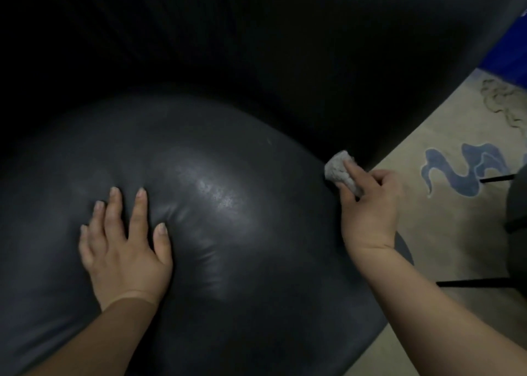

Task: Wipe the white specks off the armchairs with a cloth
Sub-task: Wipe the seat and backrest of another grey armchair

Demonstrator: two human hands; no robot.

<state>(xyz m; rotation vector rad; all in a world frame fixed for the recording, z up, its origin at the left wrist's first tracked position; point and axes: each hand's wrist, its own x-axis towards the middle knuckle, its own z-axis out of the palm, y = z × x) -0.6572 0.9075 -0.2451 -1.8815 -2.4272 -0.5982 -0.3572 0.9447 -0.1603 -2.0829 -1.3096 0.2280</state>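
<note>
Beige rug (445,227) w/ 1 black armchair (228,233): left hand (125,250) flat, fingers straight; right hand (370,204) grip clamped on 1 cloth (339,170).

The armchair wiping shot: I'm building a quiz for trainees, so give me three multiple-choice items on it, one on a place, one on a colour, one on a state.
1. Where is the cloth being pressed?
A. at the right edge of the seat cushion, by the dark gap beside it
B. in the middle of the cushion
C. on the rug

2. What colour is the pattern on the pale rug?
A. red
B. blue
C. green

3. How does the left hand lie?
A. curled round a cloth
B. lifted off the chair
C. flat on the cushion, fingers spread

Answers:
1 A, the right hand holds the cloth at the cushion's right rim.
2 B, blue swirls show on the beige rug.
3 C, its palm and straight fingers rest on the dark leather.
</note>
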